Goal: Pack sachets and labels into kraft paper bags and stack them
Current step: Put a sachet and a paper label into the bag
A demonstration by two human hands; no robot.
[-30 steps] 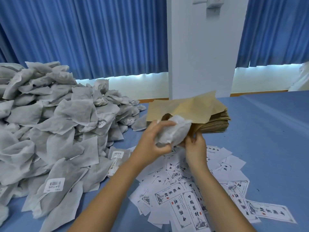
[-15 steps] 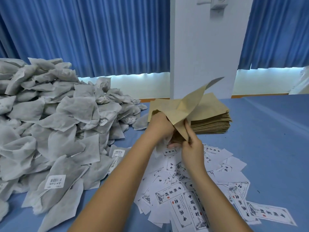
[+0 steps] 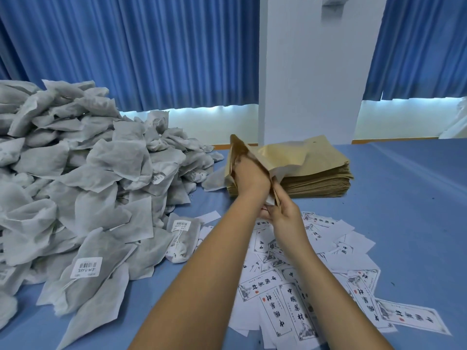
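Observation:
A kraft paper bag (image 3: 285, 157) is held up in front of the flat stack of kraft bags (image 3: 321, 184). My left hand (image 3: 250, 176) is pushed into its mouth up to the knuckles, so its fingers and whatever they hold are hidden. My right hand (image 3: 284, 215) pinches the bag's lower edge at the opening. A little white shows between the two hands. A big pile of grey-white sachets (image 3: 88, 178) lies at the left. Printed white labels (image 3: 290, 299) are strewn under my forearms.
Everything lies on a blue table cover (image 3: 404, 198). A white pillar (image 3: 310, 72) and blue curtains (image 3: 151, 46) stand behind the table. One sachet with a barcode sticker (image 3: 182, 236) lies apart from the pile, near the labels.
My left hand carried a sachet up from in front of the bag and went into the bag's mouth. The sachet is out of sight now. My right hand kept its hold on the bag.

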